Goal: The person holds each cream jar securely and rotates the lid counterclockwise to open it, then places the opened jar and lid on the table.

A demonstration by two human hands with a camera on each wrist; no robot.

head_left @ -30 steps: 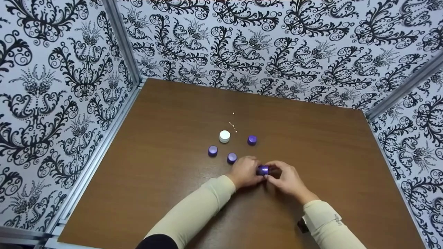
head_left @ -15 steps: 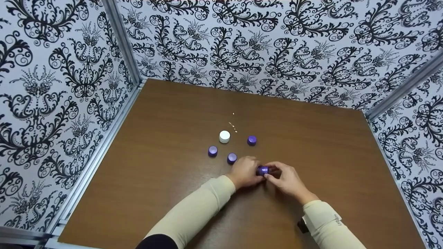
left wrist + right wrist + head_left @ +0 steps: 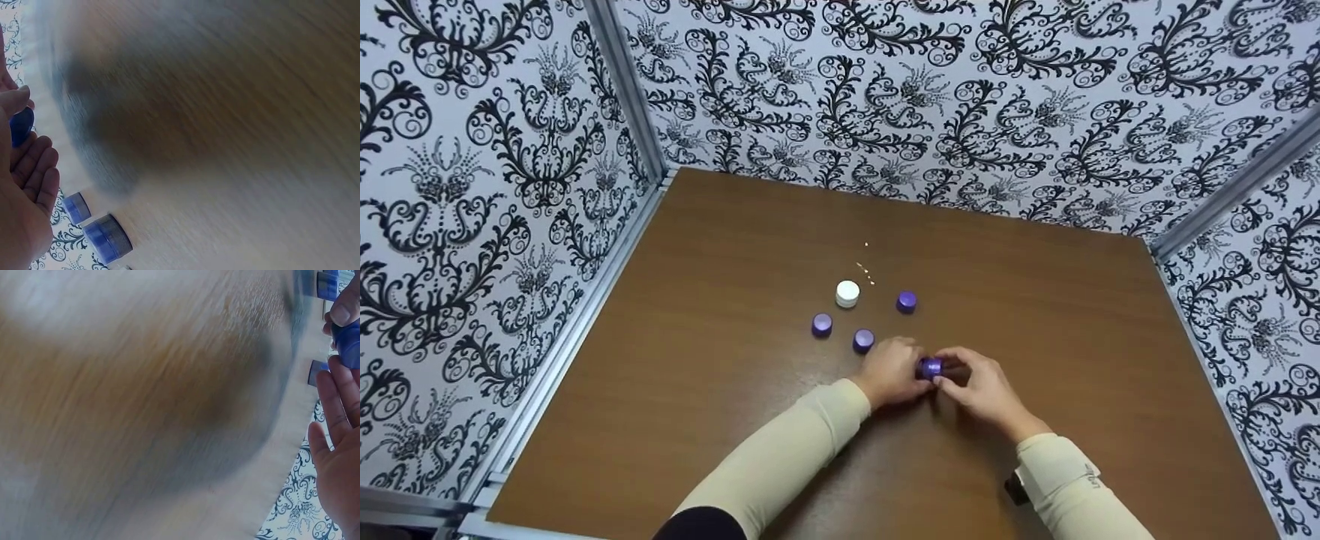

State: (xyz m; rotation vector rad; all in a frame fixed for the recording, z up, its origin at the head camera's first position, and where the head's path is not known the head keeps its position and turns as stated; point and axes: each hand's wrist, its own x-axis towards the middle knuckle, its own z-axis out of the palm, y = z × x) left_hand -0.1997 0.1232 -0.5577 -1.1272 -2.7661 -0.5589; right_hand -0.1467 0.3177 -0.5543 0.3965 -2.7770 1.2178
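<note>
Both my hands meet on one small purple jar (image 3: 931, 367), tipped on its side just above the table. My left hand (image 3: 892, 370) grips its left end; in the left wrist view part of that purple jar (image 3: 21, 126) shows between thumb and fingers. From the right, the thumb and fingertips of my right hand (image 3: 981, 386) pinch the other end. In the right wrist view the left thumb (image 3: 342, 314) presses on the jar, and the lower fingers of my right hand (image 3: 343, 478) stretch out past it. Much of the jar is hidden by the fingers.
Close to my left hand stands a purple jar (image 3: 863, 340). Beyond it are another purple jar (image 3: 822, 325), a white jar (image 3: 847, 294) and a third purple jar (image 3: 906, 301). Pale specks (image 3: 866, 271) lie behind the white one. Patterned walls (image 3: 915, 97) enclose the brown table (image 3: 720, 247).
</note>
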